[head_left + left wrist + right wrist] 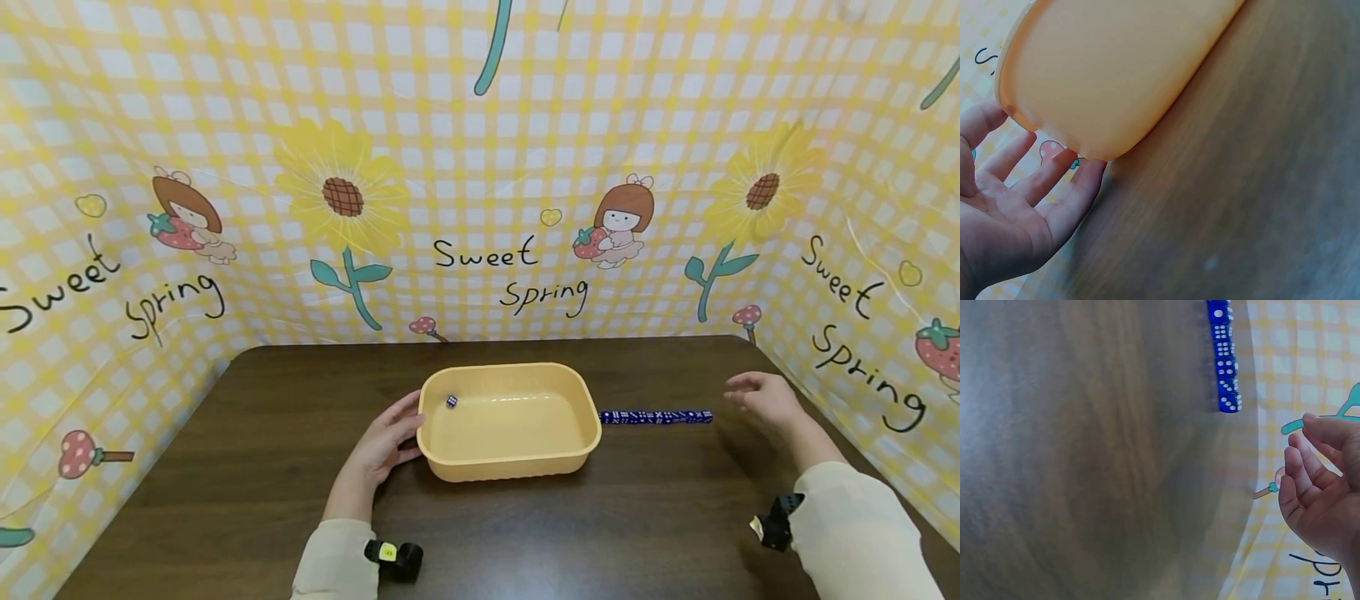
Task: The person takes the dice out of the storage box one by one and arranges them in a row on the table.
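Observation:
A pale yellow plastic bin (510,462) sits on the table with a single dark blue die (452,402) inside, near its left end. My left hand (386,439) is at the bin's left end, its spread fingertips (1094,172) against the outer wall in the left wrist view. From the bin's right side a straight row of blue dice (656,417) with white pips extends to the right. Beyond the far end of that row, my right hand (767,400) hovers with loosely bent fingers and nothing in them. In the right wrist view, the dice row (1225,365) stands apart from that hand.
The dark brown wooden table (247,467) carries the bin and dice. Behind it and along both sides hangs a yellow checked cloth (480,167) with flowers and lettering. Each wrist wears a small black camera (405,562), strapped over a pale sleeve (855,517).

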{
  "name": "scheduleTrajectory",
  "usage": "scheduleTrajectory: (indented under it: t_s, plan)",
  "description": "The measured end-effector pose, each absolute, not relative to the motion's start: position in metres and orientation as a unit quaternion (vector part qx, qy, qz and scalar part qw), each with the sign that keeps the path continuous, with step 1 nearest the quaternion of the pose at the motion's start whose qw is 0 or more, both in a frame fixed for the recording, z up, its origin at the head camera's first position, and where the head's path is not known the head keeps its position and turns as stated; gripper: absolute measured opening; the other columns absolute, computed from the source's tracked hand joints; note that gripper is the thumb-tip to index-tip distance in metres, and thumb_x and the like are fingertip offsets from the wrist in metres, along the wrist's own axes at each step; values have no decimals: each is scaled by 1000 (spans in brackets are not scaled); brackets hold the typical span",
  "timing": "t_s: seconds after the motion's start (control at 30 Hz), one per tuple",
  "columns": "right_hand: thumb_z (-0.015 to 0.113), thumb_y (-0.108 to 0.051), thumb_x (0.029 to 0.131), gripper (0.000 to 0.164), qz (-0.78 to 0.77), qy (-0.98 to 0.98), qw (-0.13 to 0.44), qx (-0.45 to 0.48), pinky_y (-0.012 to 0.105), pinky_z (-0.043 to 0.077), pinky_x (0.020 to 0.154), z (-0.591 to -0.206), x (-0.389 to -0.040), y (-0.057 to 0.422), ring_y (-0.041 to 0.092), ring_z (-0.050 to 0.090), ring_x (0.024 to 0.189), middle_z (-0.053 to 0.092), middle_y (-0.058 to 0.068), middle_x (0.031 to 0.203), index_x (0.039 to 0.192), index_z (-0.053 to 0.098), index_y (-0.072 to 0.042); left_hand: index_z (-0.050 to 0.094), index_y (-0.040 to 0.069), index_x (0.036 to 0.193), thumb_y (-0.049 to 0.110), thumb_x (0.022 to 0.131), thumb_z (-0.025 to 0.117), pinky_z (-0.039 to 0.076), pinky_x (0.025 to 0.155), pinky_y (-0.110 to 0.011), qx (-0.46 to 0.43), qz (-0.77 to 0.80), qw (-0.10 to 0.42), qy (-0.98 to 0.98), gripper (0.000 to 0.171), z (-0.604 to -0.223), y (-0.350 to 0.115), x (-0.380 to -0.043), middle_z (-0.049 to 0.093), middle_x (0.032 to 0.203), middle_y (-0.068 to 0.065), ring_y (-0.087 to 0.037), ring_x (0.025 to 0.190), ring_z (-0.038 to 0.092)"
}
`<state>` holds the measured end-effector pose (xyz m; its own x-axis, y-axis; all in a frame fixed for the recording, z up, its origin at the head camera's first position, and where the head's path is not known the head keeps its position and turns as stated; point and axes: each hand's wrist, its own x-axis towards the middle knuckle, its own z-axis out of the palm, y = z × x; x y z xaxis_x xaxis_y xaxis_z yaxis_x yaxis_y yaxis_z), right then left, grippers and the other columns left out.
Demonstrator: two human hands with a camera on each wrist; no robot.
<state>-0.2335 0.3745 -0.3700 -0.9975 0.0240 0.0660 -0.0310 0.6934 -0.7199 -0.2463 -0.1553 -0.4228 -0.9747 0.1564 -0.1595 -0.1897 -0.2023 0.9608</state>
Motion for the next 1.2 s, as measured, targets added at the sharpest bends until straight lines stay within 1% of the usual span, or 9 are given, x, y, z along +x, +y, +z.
scheduleTrajectory:
  t_s: [0.27, 0.37, 0.43, 0.53, 0.63, 0.8, 0.93, 1.2]
  plan:
    - [54, -13, 85, 35, 363, -930, 55, 20, 37, 46, 62, -351, -244, 367, 25, 55, 71, 57, 24, 89, 107, 48, 14, 38, 15, 130, 9, 84, 53, 43, 72, -44, -14, 777, 111, 619, 49, -422, -155, -246, 42, 125, -14, -29, 103, 47]
    - [54, -18, 85, 38, 358, -932, 54, 28, 38, 46, 64, -340, -249, 359, 24, 56, 72, 56, 25, 91, 107, 48, 13, 37, 15, 131, 9, 85, 52, 43, 72, -44, -10, 775, 112, 622, 49, -421, -155, -246, 41, 126, -15, -30, 104, 46]
    - [54, -20, 85, 39, 355, -933, 51, 35, 39, 46, 65, -333, -252, 352, 25, 56, 74, 55, 27, 94, 108, 48, 12, 36, 15, 131, 9, 85, 52, 43, 73, -44, -9, 775, 115, 621, 49, -421, -155, -245, 40, 126, -15, -30, 104, 46]
    - [54, -18, 85, 38, 353, -933, 55, 47, 41, 46, 67, -324, -258, 342, 26, 57, 74, 54, 28, 96, 108, 48, 12, 35, 14, 132, 9, 85, 52, 43, 73, -44, -6, 773, 117, 623, 51, -420, -156, -245, 39, 126, -16, -29, 103, 47]
    - [56, -15, 84, 35, 352, -931, 68, 63, 38, 46, 66, -317, -264, 330, 26, 57, 73, 55, 27, 95, 106, 50, 13, 35, 14, 132, 9, 85, 53, 43, 73, -44, -8, 774, 117, 622, 51, -420, -156, -244, 40, 126, -16, -28, 102, 47]
    - [57, -12, 83, 33, 367, -923, 73, 85, 31, 47, 62, -310, -272, 310, 18, 58, 70, 57, 27, 92, 104, 51, 13, 35, 14, 132, 9, 85, 53, 42, 74, -44, -7, 774, 117, 622, 50, -420, -156, -244, 39, 126, -16, -29, 103, 46]
    - [56, -10, 83, 32, 386, -915, 72, 95, 28, 47, 61, -308, -279, 296, 12, 56, 66, 59, 26, 89, 103, 52, 14, 35, 13, 132, 10, 84, 53, 43, 73, -44, -5, 772, 118, 624, 51, -420, -156, -244, 39, 127, -16, -30, 105, 45]
    - [55, -9, 83, 30, 407, -903, 68, 119, 31, 45, 63, -305, -295, 256, 17, 56, 66, 59, 25, 88, 103, 53, 12, 37, 16, 131, 10, 84, 53, 43, 73, -44, -11, 772, 115, 625, 50, -420, -156, -244, 40, 127, -14, -31, 106, 45]
